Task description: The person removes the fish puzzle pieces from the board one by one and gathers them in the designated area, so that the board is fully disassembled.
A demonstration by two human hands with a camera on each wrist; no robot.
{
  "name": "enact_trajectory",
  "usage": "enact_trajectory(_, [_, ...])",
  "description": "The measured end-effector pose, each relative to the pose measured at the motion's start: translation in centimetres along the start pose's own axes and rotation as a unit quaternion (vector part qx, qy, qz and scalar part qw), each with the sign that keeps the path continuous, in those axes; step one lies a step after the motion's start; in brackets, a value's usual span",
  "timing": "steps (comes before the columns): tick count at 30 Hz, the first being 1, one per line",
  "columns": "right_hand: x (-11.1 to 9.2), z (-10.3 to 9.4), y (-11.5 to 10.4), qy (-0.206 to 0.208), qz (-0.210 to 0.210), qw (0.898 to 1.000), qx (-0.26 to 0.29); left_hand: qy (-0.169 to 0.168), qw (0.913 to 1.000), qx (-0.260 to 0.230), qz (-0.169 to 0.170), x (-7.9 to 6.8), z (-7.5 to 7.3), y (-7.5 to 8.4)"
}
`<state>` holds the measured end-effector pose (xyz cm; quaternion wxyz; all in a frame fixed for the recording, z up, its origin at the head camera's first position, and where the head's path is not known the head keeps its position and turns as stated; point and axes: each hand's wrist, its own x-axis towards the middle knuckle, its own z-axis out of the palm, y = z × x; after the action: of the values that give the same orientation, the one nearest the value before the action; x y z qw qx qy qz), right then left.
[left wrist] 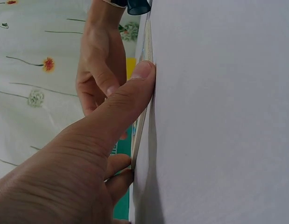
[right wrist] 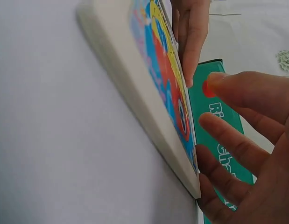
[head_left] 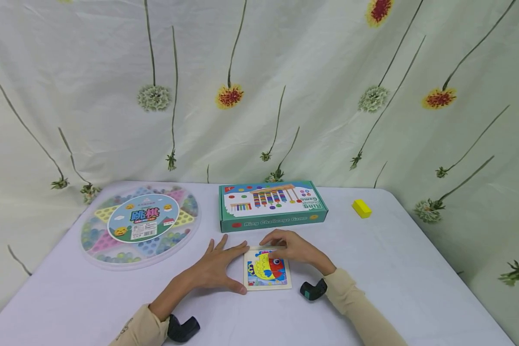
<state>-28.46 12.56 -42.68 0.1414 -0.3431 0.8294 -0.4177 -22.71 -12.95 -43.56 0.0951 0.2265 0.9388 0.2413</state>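
Observation:
A small square fish puzzle [head_left: 267, 269] with a pale wooden frame lies on the white table; its picture shows a yellow and red fish on blue. My left hand [head_left: 219, 266] spreads along its left side, thumb at the near corner and a fingertip by the far corner. In the left wrist view the thumb [left wrist: 130, 91] rests against the board's edge. My right hand [head_left: 295, 247] is over the far right part of the puzzle. Its thumb and index finger stand apart with nothing between them, while the lower fingers [right wrist: 223, 172] meet the frame's edge.
Behind the puzzle lies a green ring game box [head_left: 273, 206]. A round Chinese checkers set [head_left: 140, 226] with marbles sits at the left. A yellow block [head_left: 362, 208] stands at the far right. A flowered cloth [head_left: 259, 96] hangs behind the table.

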Motion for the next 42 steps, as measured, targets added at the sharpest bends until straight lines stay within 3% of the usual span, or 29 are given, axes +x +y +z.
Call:
enact_trajectory(8, [0.86, 0.5, 0.19, -0.036, 0.007, 0.999, 0.028, 0.004, 0.9999, 0.009, 0.005, 0.05, 0.08, -0.02])
enact_trajectory(17, [1.1, 0.65, 0.32, -0.053, 0.012, 0.999, 0.006, 0.004, 0.9999, 0.012, 0.006, -0.01, 0.0, -0.05])
enact_trajectory(31, [0.99, 0.75, 0.04, -0.049, 0.01, 0.997, -0.055, 0.002, 1.0, 0.004, 0.008, -0.13, -0.14, 0.1])
enact_trajectory(42, [0.89, 0.76, -0.3, -0.049, 0.009, 0.997, -0.063, 0.002, 0.9999, 0.005, 0.011, -0.08, -0.09, 0.05])
